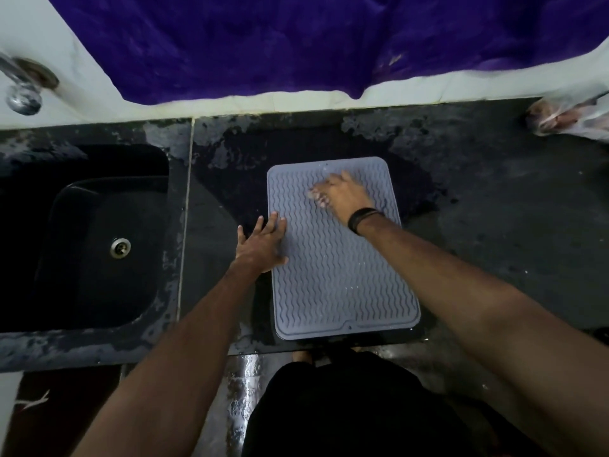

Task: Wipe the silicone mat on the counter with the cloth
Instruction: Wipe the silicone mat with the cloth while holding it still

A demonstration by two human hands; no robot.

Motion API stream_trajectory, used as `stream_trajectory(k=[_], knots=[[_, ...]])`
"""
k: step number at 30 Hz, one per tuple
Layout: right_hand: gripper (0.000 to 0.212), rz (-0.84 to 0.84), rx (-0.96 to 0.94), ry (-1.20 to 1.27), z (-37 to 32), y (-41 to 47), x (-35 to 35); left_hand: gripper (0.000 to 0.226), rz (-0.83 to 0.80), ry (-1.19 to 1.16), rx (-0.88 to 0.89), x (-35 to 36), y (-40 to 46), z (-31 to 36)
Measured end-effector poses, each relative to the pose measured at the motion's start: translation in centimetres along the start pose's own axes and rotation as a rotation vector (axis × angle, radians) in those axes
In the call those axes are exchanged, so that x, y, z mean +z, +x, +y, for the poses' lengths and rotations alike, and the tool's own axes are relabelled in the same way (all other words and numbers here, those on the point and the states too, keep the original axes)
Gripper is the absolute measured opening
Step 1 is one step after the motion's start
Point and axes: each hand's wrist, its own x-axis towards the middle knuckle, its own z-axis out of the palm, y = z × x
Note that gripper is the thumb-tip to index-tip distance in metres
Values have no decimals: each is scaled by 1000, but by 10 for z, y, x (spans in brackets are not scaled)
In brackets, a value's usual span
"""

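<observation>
- The grey silicone mat (342, 258) lies flat on the wet dark bench (494, 225), beside the sink (99, 245).
- The left hand (263, 245) presses its left edge, fingers straight; if that pressure eases, the mat may slide on the water.
- The right hand (342, 194) is blurred at the far end; its grip and any cloth cannot be told, so ridges may go unwiped.

Mat: a grey silicone mat (342, 258) with wavy ridges lies flat on the dark, wet counter (494, 225), right of the sink, long side running near to far.
Surface: pale specks dot its ridges.
Cloth: a small whitish cloth (318, 194), blurred, sits on the mat's far part.
</observation>
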Motion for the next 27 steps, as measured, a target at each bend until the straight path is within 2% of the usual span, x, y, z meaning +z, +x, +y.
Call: stream_trajectory(k=[4,8,11,14,16,19,24,27], knots=[[40,-12,230,-101,51,16,-10,99,104,36,22,0,1,5],[45,3,252,9,15,34,-12,104,146,-68,4,3,6,15],[42,14,182,21,-33,55,-7,107,126,-42,-38,2,10,18],[40,-2,-26,15,-68,70,-1,109,122,-40,-86,1,12,20],[38,-8,-111,-25,-68,72,1,109,117,-53,-104,2,12,20],[39,17,-145,-111,-33,70,2,109,117,-77,-100,4,11,16],[42,51,88,-171,60,50,-1,108,126,-87,-104,5,11,15],[31,12,243,-187,65,52,-9,108,127,-75,-99,5,12,15]])
